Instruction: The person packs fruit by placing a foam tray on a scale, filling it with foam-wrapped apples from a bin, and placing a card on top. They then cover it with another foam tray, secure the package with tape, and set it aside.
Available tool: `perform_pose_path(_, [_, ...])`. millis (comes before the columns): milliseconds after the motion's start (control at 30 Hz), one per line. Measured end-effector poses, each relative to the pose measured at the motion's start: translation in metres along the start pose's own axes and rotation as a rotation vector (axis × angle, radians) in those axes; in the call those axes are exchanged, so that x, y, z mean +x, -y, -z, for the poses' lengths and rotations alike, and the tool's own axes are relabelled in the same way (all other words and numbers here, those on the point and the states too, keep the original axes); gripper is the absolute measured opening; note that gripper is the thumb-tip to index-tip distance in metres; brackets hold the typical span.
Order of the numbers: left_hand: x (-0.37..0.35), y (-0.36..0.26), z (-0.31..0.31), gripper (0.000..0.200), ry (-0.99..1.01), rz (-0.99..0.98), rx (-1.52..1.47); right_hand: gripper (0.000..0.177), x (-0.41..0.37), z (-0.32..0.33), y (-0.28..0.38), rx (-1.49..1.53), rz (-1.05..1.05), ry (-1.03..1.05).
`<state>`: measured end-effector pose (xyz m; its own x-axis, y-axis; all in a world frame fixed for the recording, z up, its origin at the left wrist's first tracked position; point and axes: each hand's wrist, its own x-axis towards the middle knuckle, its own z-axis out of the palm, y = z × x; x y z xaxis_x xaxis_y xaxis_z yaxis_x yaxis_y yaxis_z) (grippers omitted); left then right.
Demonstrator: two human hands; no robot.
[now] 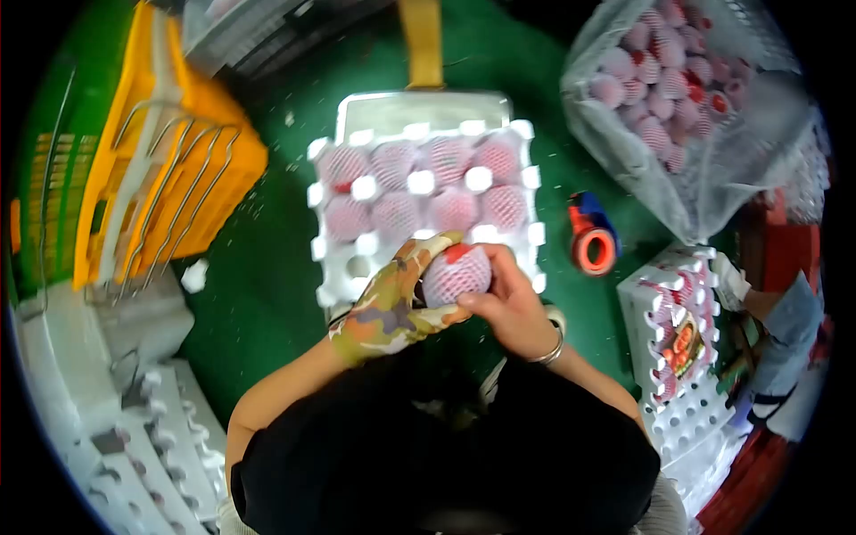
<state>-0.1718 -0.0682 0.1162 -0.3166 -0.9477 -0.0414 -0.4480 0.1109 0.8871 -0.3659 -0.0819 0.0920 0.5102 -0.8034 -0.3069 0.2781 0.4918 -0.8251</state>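
Note:
A round red fruit in a pale foam net (pixel 456 276) is held between my two hands over the near part of a white foam tray (pixel 334 276). My left hand (pixel 392 299), in a camouflage-patterned glove, is closed around the fruit's left side. The bare right hand (pixel 513 303), with a bracelet at the wrist, grips its right side with thumb and fingers. Two rows of netted fruits (pixel 448 159) sit in the far part of the tray. Beneath the tray's far end shows a metal scale platform (pixel 423 109).
A tape dispenser (pixel 593 236) lies on the green floor to the right. Beyond it stands a plastic-lined container of netted fruits (pixel 660 80). A packed foam box (pixel 637 312) is at right, near another person's sleeve (pixel 785 334). Yellow crates (pixel 178 169) and foam trays (pixel 160 446) are left.

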Motion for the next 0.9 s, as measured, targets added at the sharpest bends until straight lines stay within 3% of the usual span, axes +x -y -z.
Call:
perform_pose_path(100, [-0.035,0.017,0.011,0.070,-0.060,0.041,0.052,0.053,0.002,-0.005,-0.008,-0.754,0.254,0.190])
perform_pose_path(167, [-0.052,0.019,0.030,0.066,-0.175,0.211,0.279,0.052,-0.001,-0.009,0.009,-0.598,0.050,0.120])
perform_pose_path(200, [-0.057,0.034,0.033,0.063,-0.315,0.159,0.247,0.050,-0.004,-0.007,0.018,-0.521,0.038,0.066])
perform_pose_path(233, [-0.056,0.023,0.044,0.061,-0.300,0.393,0.191,0.044,-0.006,-0.004,0.027,-0.451,0.022,-0.011])
perform_pose_path(300, [-0.061,0.044,0.046,0.060,-0.372,0.199,0.270,0.035,-0.010,0.016,0.030,-0.506,0.073,-0.140])
perform_pose_path(400, [-0.056,0.049,0.050,0.061,-0.339,0.098,0.372,0.024,-0.022,0.053,0.042,-0.586,0.118,-0.248])
perform_pose_path(500, [-0.060,0.064,0.053,0.063,-0.301,0.119,0.404,0.022,-0.030,0.094,0.070,-0.635,0.089,-0.362])
perform_pose_path(533, [-0.068,0.064,0.052,0.064,-0.292,0.194,0.467,0.023,-0.027,0.103,0.079,-0.705,0.127,-0.365])
perform_pose_path(567, [-0.069,0.065,0.048,0.065,-0.221,0.388,0.611,0.024,-0.029,0.123,0.099,-0.803,0.183,-0.414])
perform_pose_path(600, [-0.075,0.084,0.042,0.067,-0.282,0.494,0.292,0.028,-0.027,0.149,0.119,-1.034,0.317,-0.526])
perform_pose_path(633, [-0.068,0.071,0.047,0.067,-0.200,0.296,0.634,0.031,-0.022,0.177,0.140,-1.279,0.418,-0.641])
perform_pose_path(667, [-0.066,0.077,0.042,0.062,-0.201,0.269,0.778,0.034,-0.014,0.196,0.170,-1.463,0.511,-0.773])
perform_pose_path(733, [-0.063,0.087,0.039,0.062,-0.260,0.264,0.737,0.036,0.013,0.268,0.216,-1.602,0.609,-0.959])
perform_pose_path(800, [-0.055,0.089,0.037,0.061,-0.270,0.281,0.726,0.037,0.030,0.333,0.260,-1.780,0.385,-1.216])
perform_pose_path(833, [-0.051,0.089,0.036,0.061,-0.274,0.288,0.726,0.037,0.041,0.355,0.273,-1.776,0.398,-1.226])
perform_pose_path(900, [-0.044,0.090,0.035,0.061,-0.273,0.300,0.725,0.042,0.057,0.392,0.294,-1.883,0.179,-1.283])
